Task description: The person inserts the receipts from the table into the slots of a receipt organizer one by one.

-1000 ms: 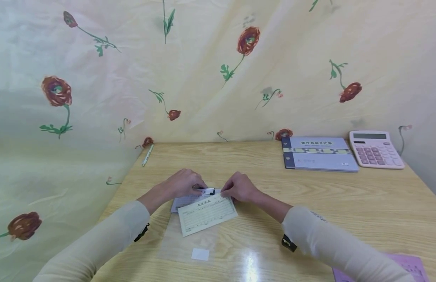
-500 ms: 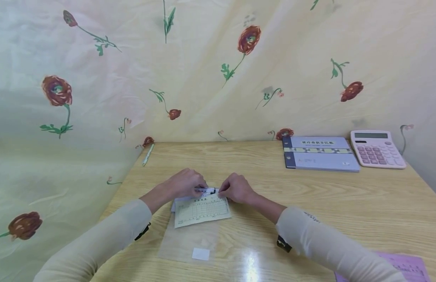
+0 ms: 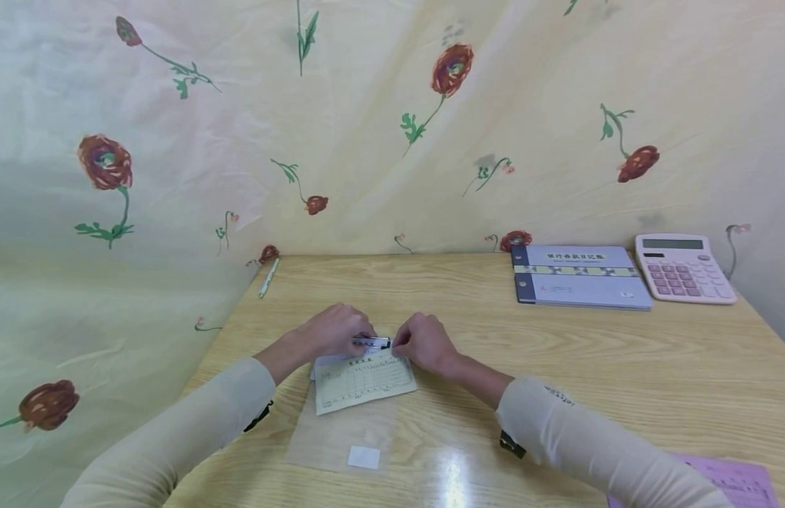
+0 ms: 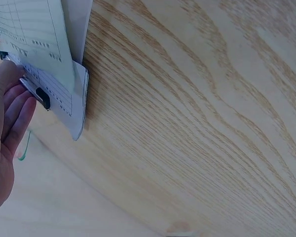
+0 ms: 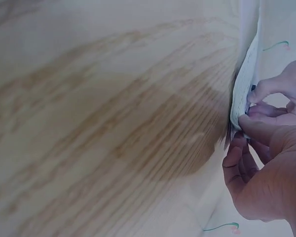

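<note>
My left hand pinches a metal clip at the top of a small clipboard with printed sheets. In the left wrist view, thumb and fingers of the left hand lie around the clip, above the clipboard corner. My right hand pinches the upper right corner of a pale green printed slip, which lies tilted over the clipboard. In the right wrist view, the right hand holds the slip's edge between thumb and fingers, close beside the left hand.
A clear plastic sleeve with a white label lies nearer me, partly under the slip. A pen is at the back left. The blue ledger and pink calculator stand back right; a purple booklet lies front right.
The slip has swung up and slightly left and now lies less tilted over the clipboard. My right hand moved a little left with its corner. The left hand stays at the clip.
</note>
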Action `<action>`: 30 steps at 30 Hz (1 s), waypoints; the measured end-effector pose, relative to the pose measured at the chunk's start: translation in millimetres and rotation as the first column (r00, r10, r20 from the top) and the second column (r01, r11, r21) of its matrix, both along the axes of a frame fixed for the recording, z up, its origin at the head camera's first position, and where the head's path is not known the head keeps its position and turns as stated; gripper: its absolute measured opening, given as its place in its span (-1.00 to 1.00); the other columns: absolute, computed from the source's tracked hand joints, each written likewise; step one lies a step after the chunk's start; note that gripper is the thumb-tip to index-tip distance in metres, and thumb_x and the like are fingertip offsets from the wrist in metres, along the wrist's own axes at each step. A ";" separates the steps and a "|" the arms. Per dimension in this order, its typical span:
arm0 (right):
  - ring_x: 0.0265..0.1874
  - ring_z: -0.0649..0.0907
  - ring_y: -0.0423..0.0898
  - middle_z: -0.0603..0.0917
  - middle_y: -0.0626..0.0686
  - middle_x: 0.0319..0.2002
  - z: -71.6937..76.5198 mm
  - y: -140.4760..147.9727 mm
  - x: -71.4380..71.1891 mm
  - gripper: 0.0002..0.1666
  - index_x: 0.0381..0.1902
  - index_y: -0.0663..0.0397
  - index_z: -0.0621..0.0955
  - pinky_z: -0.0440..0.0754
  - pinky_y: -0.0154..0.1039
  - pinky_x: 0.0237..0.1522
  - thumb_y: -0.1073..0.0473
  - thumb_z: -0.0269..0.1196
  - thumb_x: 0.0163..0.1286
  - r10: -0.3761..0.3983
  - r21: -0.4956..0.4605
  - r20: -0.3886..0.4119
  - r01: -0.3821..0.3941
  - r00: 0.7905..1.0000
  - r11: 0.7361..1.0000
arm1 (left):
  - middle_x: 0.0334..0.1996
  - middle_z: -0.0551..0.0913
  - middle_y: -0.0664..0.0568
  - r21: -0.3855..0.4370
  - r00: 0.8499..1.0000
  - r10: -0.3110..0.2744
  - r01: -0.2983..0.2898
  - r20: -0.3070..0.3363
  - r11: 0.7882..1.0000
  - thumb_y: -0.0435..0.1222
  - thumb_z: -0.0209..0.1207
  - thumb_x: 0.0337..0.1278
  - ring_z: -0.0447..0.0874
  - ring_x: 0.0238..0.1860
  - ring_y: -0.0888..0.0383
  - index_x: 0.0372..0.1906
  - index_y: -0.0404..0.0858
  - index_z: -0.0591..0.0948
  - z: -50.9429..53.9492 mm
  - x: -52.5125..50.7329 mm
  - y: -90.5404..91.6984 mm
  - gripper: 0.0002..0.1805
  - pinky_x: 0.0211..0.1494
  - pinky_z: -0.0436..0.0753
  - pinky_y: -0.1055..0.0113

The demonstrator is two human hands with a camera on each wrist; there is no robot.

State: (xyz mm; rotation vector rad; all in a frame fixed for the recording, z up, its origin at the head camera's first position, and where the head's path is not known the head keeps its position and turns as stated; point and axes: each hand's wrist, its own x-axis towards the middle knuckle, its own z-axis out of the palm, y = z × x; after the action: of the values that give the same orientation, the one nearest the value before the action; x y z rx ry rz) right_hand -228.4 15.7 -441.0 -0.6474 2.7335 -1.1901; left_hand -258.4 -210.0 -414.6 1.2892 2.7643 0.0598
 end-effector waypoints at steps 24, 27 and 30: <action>-0.41 0.64 -0.23 0.82 -0.06 -0.44 12.5 -1.3 4.3 -0.93 -0.43 0.16 0.85 0.56 -0.36 -0.36 0.34 0.55 0.24 0.061 -0.045 0.001 -0.061 0.998 0.997 | -0.25 0.83 0.06 0.012 0.998 -0.042 0.042 -0.046 0.999 -0.33 0.49 0.06 0.73 -0.32 0.28 -0.08 -0.21 0.86 -0.2 -1.0 -0.8 -0.73 -0.21 0.69 0.43; -0.47 0.62 -0.23 0.81 -0.05 -0.48 9.5 -1.7 6.3 -0.94 -0.43 0.17 0.84 0.52 -0.37 -0.41 0.35 0.55 0.24 0.029 -0.041 0.048 -0.027 0.998 0.999 | -0.24 0.83 0.05 0.014 0.999 -0.027 0.027 -0.023 1.000 -0.33 0.48 0.04 0.69 -0.34 0.29 -0.07 -0.22 0.86 0.4 -0.6 -0.9 -0.71 -0.21 0.68 0.42; -0.48 0.61 -0.22 0.80 -0.05 -0.48 6.2 -2.9 7.3 -0.93 -0.42 0.15 0.84 0.51 -0.36 -0.41 0.34 0.54 0.25 -0.018 -0.025 0.078 0.020 0.997 0.999 | -0.21 0.83 0.05 0.006 1.000 -0.007 0.007 -0.001 1.000 -0.33 0.48 0.06 0.67 -0.34 0.29 -0.04 -0.22 0.85 0.9 -0.4 -0.4 -0.70 -0.18 0.68 0.41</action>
State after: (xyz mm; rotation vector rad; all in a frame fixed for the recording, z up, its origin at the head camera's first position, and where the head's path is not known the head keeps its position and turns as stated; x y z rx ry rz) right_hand -221.1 12.8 -434.8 -0.5658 2.6704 -1.2298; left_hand -258.7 -210.4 -413.7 1.3011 2.7624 0.0673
